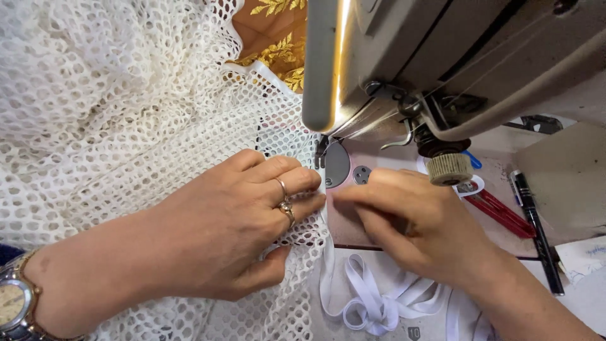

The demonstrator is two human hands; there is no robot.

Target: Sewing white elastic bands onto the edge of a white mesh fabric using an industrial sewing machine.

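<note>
White mesh fabric is pressed flat by the left hand; white elastic tape is pinched by the right hand beside the sewing machine.

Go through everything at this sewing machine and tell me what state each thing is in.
Left hand: flat, pressing the white mesh fabric.
Right hand: fingertips pinching the fabric edge by the needle plate.
White mesh fabric: bunched, spread left of the machine.
White elastic band: loose, looped on the table.
Sewing machine: lamp lit.
Black pen: lying flat.
Red-handled scissors: lying flat; open or closed unclear.
</note>
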